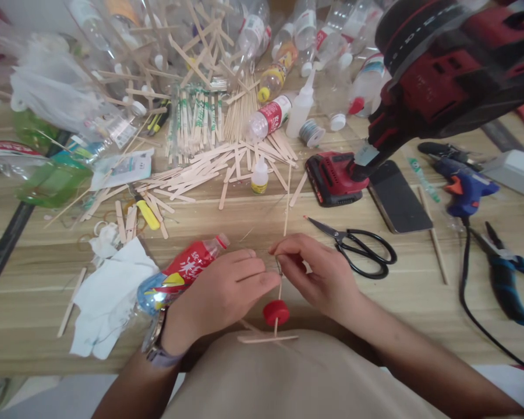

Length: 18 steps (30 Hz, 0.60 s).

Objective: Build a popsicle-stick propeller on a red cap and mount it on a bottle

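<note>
My left hand is closed, its fingertips pinched by a thin stick. Facing it, my right hand is closed too, thumb and forefinger pinching a thin dark wire near the top of that stick. Lower on the stick sits a red bottle cap, with a flat wooden stick crosswise below it, close to my body. Beside my left wrist lies a bottle with a red label. Black-handled scissors rest to the right of my right hand.
A red drill stands at the right by a phone, a glue gun and pliers. Wooden sticks, a glue bottle and plastic bottles lie behind. White gloves are at left.
</note>
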{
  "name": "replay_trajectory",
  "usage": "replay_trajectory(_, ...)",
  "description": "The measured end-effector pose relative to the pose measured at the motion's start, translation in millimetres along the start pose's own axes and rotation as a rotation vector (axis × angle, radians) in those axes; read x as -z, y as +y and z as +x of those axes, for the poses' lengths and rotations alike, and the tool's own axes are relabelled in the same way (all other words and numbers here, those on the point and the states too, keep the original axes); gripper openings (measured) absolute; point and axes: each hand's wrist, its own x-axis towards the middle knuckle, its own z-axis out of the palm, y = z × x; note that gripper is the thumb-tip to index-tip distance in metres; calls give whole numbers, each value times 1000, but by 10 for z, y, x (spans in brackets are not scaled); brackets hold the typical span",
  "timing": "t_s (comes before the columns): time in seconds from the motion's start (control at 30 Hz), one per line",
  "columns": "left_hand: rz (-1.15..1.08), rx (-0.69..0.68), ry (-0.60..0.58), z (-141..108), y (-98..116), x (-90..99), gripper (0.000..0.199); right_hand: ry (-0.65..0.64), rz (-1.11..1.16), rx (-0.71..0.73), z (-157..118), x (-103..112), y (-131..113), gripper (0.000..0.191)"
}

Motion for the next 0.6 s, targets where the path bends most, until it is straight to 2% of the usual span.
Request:
replay_trajectory(0.2,-70,17,-50,-11,32,4,31,-25,25,53,-5,-25,-2,17)
replay_trajectory(0.6,-82,21,-21,-16,3,-26,32,-30,41,75,-28,-38,51,16)
